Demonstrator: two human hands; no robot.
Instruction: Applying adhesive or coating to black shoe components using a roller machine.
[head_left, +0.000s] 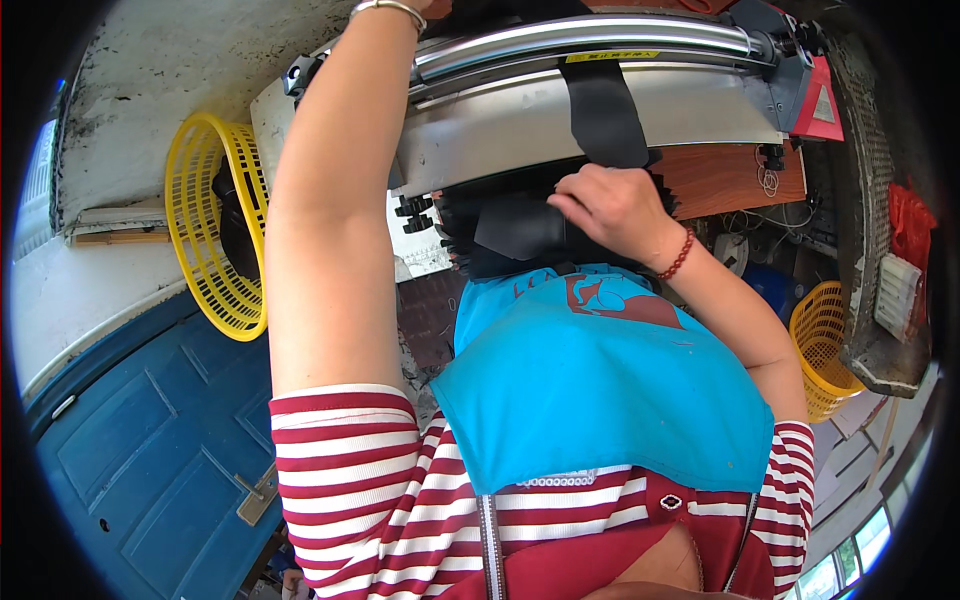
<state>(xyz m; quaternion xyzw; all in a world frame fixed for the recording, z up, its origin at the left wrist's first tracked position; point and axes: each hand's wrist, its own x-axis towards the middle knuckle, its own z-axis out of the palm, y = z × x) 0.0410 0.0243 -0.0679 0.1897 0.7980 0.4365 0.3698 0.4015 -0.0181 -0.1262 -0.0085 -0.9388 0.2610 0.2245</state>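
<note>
My left arm stretches up past the roller machine's left end. Only the edge of my left hand (437,8) shows at the top, above a wrist bangle, and its fingers are out of the picture. A shiny metal roller (590,42) spans the machine over a pale metal feed plate (480,125). Down that plate lies a black leather-like strip (607,110), its rounded lower end just above my right hand (622,208). That hand is closed, fingers curled over a pile of black flat pieces (520,228) at my lap; what they grip is hidden.
A yellow plastic basket (190,215) with dark stuff inside stands left of the machine. Another yellow basket (820,345) is low on the right. Loose cords (768,180) hang beside a wooden board (725,180). A blue door (150,450) is at the lower left.
</note>
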